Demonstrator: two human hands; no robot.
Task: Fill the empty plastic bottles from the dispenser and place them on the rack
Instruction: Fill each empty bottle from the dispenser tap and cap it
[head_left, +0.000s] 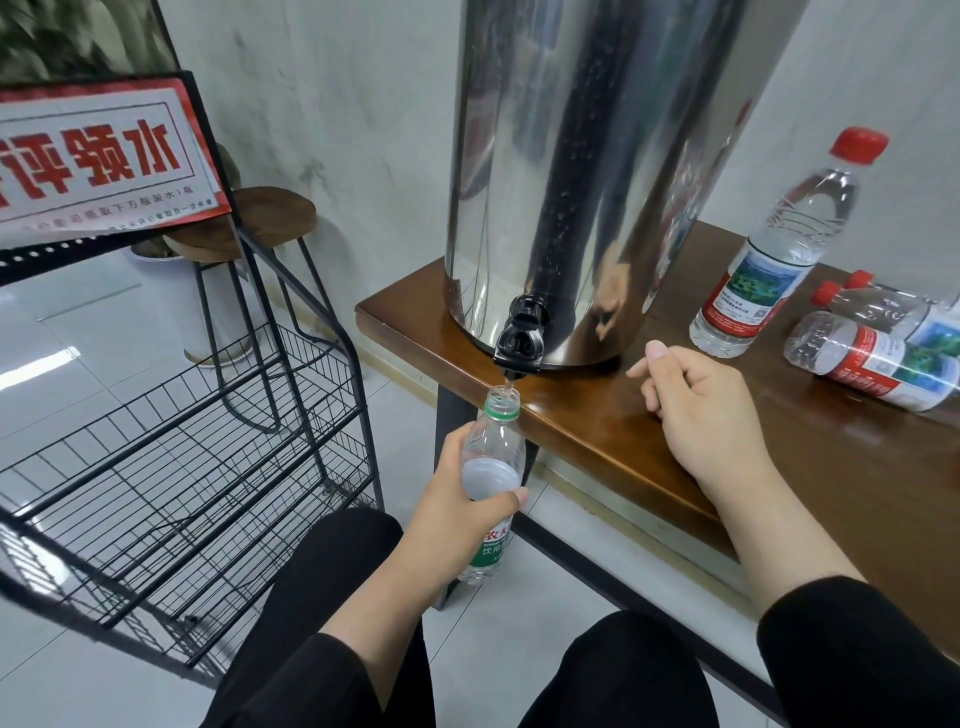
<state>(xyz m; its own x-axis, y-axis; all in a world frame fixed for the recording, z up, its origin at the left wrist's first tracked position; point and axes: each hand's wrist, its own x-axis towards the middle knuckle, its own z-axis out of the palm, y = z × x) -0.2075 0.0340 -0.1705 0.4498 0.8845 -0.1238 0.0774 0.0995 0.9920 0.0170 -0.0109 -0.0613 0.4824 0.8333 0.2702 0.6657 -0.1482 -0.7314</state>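
Knees bottom centre | my left hand wraps bottle under tap, catching stream | right hand loosely curled, empty, resting on table

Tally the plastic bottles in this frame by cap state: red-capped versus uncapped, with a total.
Red-capped bottles: 3, one upright on the table and two lying on their sides.
Uncapped bottles: 1, the green-label bottle gripped by the left hand under the dispenser tap.
Total: 4 bottles.
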